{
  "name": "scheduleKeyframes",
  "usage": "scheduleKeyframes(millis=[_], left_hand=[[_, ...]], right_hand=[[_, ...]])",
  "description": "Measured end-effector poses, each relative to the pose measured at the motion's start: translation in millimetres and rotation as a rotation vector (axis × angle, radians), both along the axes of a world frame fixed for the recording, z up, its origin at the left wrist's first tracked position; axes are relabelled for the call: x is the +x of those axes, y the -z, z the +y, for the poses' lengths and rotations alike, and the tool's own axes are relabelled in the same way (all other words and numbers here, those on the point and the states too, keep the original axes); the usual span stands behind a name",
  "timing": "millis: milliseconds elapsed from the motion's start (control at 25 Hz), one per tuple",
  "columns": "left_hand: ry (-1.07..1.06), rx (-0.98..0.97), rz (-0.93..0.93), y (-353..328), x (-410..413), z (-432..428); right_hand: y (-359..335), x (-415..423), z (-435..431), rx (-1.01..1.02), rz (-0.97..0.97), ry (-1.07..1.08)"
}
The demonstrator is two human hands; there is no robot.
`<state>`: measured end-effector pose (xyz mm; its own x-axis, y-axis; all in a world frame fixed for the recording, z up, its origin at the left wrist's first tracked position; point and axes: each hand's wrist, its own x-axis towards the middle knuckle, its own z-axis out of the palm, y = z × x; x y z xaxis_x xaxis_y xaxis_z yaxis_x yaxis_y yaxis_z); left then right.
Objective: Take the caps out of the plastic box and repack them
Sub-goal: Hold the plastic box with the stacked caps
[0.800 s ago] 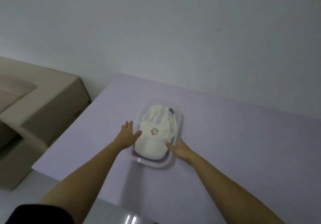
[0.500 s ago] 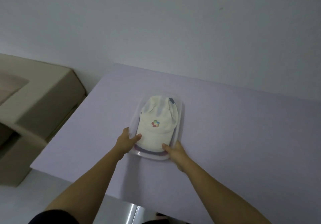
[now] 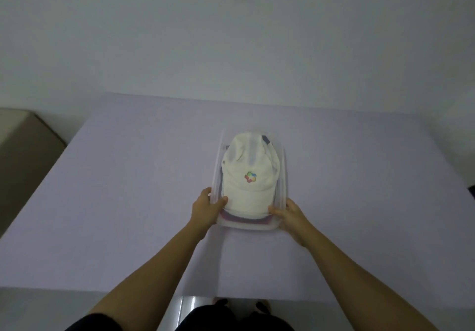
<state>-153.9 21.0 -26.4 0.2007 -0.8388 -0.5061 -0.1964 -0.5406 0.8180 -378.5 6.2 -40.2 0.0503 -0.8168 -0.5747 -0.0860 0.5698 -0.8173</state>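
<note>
— What do you see of the box?

— I see a clear plastic box (image 3: 282,176), oblong with rounded corners, sitting mid-table on a smooth lilac tabletop (image 3: 128,189). A soft cream cap (image 3: 248,176) lies on top inside, with a small multicoloured logo (image 3: 250,177) stitched on its front.

— And under it?

— Red and dark brim edges (image 3: 244,219) peek out, probably more stacked caps; it's blurry.

— The hands?

— My left hand (image 3: 207,208) grips the near-left corner, thumb hooked over the rim. My right hand (image 3: 290,213) clasps the near-right corner likewise.
</note>
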Motion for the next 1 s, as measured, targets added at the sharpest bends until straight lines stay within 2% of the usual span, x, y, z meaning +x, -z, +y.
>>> scheduleKeyframes(millis=[240,360,440,560,720,1000], left_hand=[[0.015,0.021,-0.027,8,-17,6],[0.021,0.028,-0.192,16,-20,6],[-0.067,0.030,-0.306,21,-23,8],[-0.175,0.084,-0.271,18,-29,9],[-0.141,0.113,-0.327,14,-30,6],[-0.225,0.213,-0.291,7,-34,2]], right_hand=[[14,-18,4,0.018,-0.008,-0.022],[16,-16,4,-0.015,0.057,-0.040],[18,-11,5,-0.033,0.107,-0.033],[19,-5,9,-0.080,0.174,-0.025],[24,-6,6,-0.100,0.204,-0.041],[28,-5,6,-0.096,0.241,-0.043]])
